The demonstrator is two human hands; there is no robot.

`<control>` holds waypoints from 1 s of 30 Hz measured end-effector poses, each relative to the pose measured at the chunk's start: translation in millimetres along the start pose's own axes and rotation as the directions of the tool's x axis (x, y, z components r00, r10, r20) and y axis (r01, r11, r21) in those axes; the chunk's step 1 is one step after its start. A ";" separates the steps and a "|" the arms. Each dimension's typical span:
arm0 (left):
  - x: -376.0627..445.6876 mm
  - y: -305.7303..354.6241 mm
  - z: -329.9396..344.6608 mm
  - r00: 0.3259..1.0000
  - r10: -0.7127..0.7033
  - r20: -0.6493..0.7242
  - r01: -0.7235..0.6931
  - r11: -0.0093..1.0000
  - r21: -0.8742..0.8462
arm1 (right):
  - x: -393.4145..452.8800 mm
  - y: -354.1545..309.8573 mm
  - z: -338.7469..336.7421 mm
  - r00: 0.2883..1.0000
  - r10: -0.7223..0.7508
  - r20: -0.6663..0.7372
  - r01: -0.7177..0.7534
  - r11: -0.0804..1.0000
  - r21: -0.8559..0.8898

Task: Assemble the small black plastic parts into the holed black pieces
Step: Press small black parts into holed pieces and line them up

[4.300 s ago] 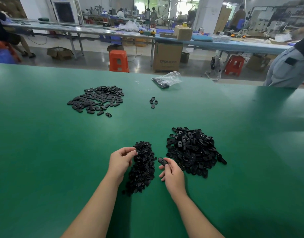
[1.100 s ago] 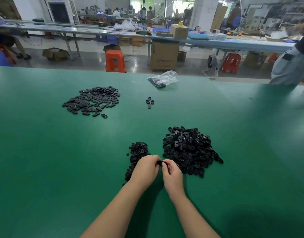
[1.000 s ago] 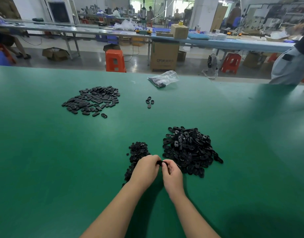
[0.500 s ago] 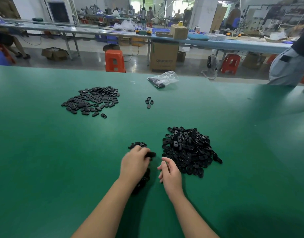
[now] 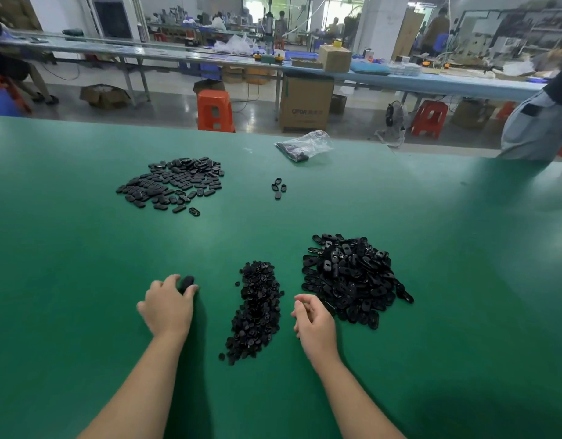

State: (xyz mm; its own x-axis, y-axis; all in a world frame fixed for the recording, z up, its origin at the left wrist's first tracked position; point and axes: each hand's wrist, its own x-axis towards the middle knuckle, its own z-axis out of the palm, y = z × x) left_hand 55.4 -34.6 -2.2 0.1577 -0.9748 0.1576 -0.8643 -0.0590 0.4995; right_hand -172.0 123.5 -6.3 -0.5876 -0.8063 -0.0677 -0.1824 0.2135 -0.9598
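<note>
The left hand (image 5: 168,304) pinches what looks like one joined piece (image 5: 187,282), blurred. The right hand (image 5: 313,321) hangs loosely curled, holding nothing, between the small parts (image 5: 256,307) and holed pieces (image 5: 352,277). Finished ones (image 5: 172,182) lie far ahead on the worktop (image 5: 83,280); both piles remain large.

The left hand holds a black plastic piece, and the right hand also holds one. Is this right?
Partly. The head view shows the left hand holding a black plastic piece, but the right hand holds nothing; its fingers are loosely curled.
</note>
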 end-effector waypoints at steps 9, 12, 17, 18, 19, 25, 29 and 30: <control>-28.6 28.6 19.8 0.877 0.470 0.104 -0.461 0.882 -0.095 | -0.6 -0.2 0.7 1.000 0.016 0.004 -0.016 1.000 -0.027; -30.2 29.6 22.9 0.875 0.463 0.142 -0.457 0.886 -0.075 | -0.7 -0.4 0.6 1.000 0.019 0.005 -0.018 0.999 -0.037; -33.4 23.9 22.2 0.920 0.384 0.080 -0.373 0.919 -0.126 | -1.4 -2.3 1.3 1.000 0.021 0.006 -0.020 0.998 -0.052; -34.5 22.2 22.4 0.928 0.365 0.071 -0.353 0.925 -0.142 | -1.7 -2.7 1.5 1.000 0.017 0.007 -0.016 0.998 -0.061; -35.6 20.9 22.6 0.935 0.349 0.068 -0.336 0.930 -0.150 | -2.3 -3.3 1.5 1.000 0.014 0.007 -0.013 0.997 -0.071; -33.1 19.5 23.7 0.952 0.292 0.092 -0.270 0.943 -0.196 | -2.9 -3.6 1.5 0.999 0.000 0.040 0.006 0.989 -0.146; -34.2 19.3 24.8 0.948 0.308 0.084 -0.290 0.940 -0.181 | 6.4 -12.9 -8.5 0.995 -0.070 0.066 0.086 0.958 -0.275; -35.1 20.1 24.2 0.944 0.321 0.078 -0.305 0.938 -0.166 | 12.0 -16.2 -13.2 0.985 -0.158 0.074 0.174 0.893 -0.415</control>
State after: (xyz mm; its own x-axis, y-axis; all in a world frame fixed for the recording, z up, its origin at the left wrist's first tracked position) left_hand 20.9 -6.7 -18.3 -0.1660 -0.9558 0.2427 -0.7793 0.2780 0.5616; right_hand -186.4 117.6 12.1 -0.4913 -0.8686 0.0646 -0.5924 0.2788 -0.7559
